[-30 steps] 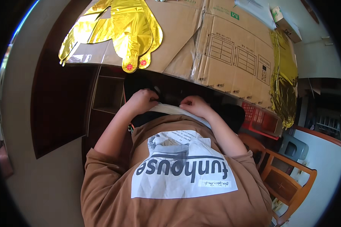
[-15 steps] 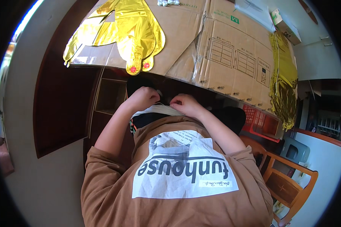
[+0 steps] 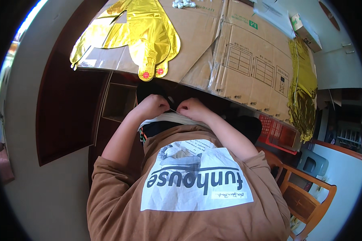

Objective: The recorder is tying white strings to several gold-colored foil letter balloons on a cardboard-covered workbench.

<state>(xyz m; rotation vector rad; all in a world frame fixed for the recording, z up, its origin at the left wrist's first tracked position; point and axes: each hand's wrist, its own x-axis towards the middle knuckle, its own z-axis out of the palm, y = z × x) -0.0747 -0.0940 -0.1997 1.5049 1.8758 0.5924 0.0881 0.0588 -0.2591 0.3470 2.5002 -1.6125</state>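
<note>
Over my lap, my left hand and my right hand face each other with a small gap between them. Both are closed in a pinch on a thin white string, which runs nearly straight across the gap. Under the hands, a bundle of white strands lies over my dark trousers. Beyond my left hand, flat gold foil balloons with red-marked tabs rest at the near edge of the cardboard on the table. The fingertips are partly hidden.
Small white bundles lie at the cardboard's far side. A stack of gold foil hangs over its right end, near a small box. A red plastic crate sits below, with a wooden chair at my right.
The string between my hands went from a slack curve to a straighter line. My right hand has come slightly left and turned a little. The whole view has shifted slightly.
</note>
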